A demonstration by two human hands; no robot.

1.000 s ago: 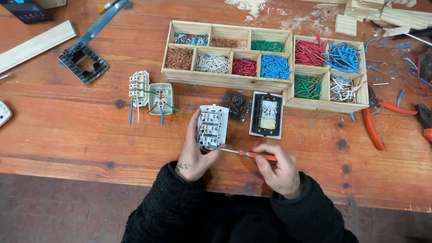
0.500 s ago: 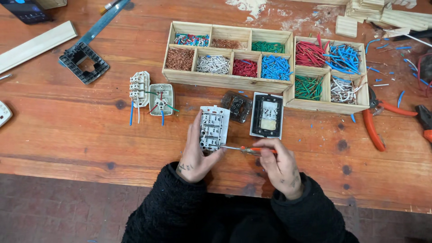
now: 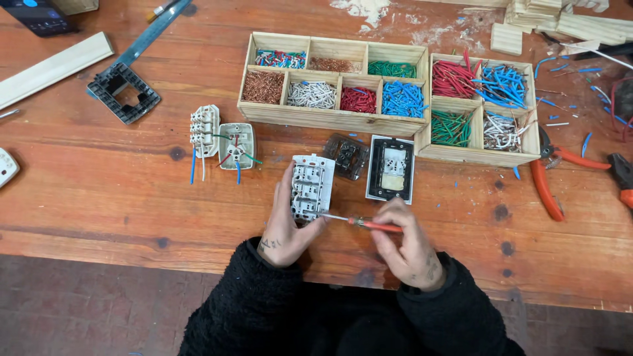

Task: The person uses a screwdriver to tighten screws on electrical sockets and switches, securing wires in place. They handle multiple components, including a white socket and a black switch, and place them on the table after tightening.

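Note:
My left hand (image 3: 285, 227) grips a white switch module (image 3: 310, 186) by its lower end, back side up, on the wooden workbench (image 3: 99, 191). My right hand (image 3: 410, 245) holds a small red-handled screwdriver (image 3: 368, 224). Its thin metal tip points left and touches the module's lower right edge. Both sleeves are black and fuzzy.
A dark module (image 3: 347, 155) and a black-framed switch plate (image 3: 391, 169) lie just beyond. Two wired white modules (image 3: 221, 142) sit to the left. Wooden compartment trays (image 3: 333, 118) hold coloured wire pieces. Orange-handled pliers (image 3: 547, 178) lie at right, a black frame (image 3: 124, 93) far left.
The screwdriver tip has come up against the module's lower right edge, and my right hand has shifted slightly. My left hand keeps its grip on the module.

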